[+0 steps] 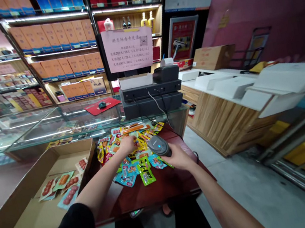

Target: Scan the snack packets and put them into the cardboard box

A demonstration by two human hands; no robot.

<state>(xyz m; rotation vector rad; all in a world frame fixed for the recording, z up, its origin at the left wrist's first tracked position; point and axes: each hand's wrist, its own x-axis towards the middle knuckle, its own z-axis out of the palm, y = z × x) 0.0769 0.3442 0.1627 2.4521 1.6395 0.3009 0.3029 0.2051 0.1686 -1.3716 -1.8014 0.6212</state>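
Right hand (179, 157): wrapped round the handle of a handheld scanner (158, 145), blue light showing on top; the scanner's front underside faces away and is unseen. Left hand (128, 143): reaching into the pile of snack packets (141, 144); fingertips blurred and partly lost among the wrappers. Cannot tell whether they pinch a packet or merely touch.

The pile lies under and around the left hand, extending to the scanner head. Packets overlap heavily; count not possible, print mostly illegible. One green packet (146, 172) lies nearer the wearer than both hands, largely uncovered. Dark red table (111, 200) beneath, its middle covered by the pile.

Left of the left hand: cardboard tray (70, 149), near right part hidden by forearm and sleeve, with a few packets (64, 180) inside.

Beyond the hands: pink sheet (129, 51) covering most of a monitor; its bottom line too small to read. Left of it, a mouse (101, 105) on a red mat (89, 108).

Right of the right hand, farther off: wooden counter (216, 126). Upper right corner dark, details lost.
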